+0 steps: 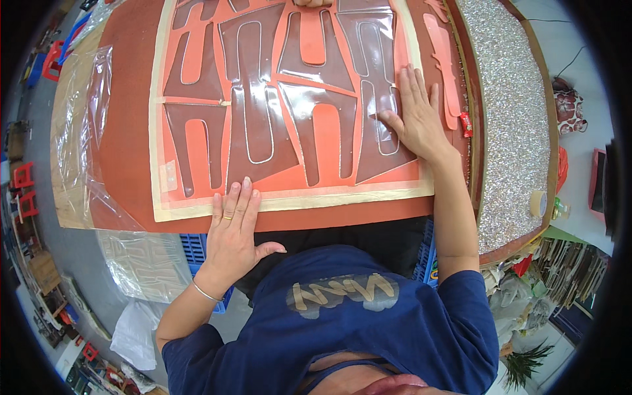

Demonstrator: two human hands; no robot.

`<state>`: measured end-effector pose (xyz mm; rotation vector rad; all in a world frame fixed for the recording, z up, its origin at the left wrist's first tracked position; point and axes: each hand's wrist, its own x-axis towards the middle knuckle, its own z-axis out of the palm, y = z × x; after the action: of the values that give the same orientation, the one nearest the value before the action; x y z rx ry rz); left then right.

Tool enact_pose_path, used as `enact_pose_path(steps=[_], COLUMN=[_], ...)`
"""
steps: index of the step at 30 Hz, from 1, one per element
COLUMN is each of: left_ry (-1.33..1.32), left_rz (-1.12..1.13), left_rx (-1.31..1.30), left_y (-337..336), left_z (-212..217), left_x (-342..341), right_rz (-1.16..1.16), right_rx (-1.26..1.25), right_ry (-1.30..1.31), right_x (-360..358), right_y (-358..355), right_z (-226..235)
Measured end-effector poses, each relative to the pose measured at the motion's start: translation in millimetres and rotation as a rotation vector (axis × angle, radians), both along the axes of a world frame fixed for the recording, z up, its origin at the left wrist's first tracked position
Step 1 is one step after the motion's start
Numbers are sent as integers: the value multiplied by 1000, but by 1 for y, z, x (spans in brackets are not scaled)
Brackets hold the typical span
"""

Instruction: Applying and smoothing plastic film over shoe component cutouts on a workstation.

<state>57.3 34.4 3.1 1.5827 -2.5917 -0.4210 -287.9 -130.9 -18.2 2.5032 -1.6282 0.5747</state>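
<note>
An orange template sheet with a cream border lies on the red-brown worktable. Several dark brown cut-out pieces under clear film sit in its shaped slots. My left hand rests flat, fingers together, on the sheet's near edge. My right hand lies flat with fingers spread on a film-covered brown piece at the sheet's right side. Neither hand grips anything. Another person's fingertips show at the far edge.
Clear plastic film hangs over the table's left side. A glittery silver sheet covers the right end, with loose orange strips beside it. A tape roll lies at the right; blue crates stand below the table.
</note>
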Motion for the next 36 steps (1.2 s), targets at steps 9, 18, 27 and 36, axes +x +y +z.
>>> enact_pose_path(steps=[9,18,27,36], left_ry=[11,204,222,357], left_rz=[73,66,86,272], left_rx=[-30,-20,9,-225], left_y=[6,1,3,-104], left_z=[0,2,11,36], left_x=[5,1,6,35], right_rz=[-49,-110,655,433], right_rx=[300,356,-109,-18], right_ry=[301,470,-134,-343], right_x=[-4,-27,185,155], right_y=[-98,-180,-40,-38], right_z=[3,-14,41,60])
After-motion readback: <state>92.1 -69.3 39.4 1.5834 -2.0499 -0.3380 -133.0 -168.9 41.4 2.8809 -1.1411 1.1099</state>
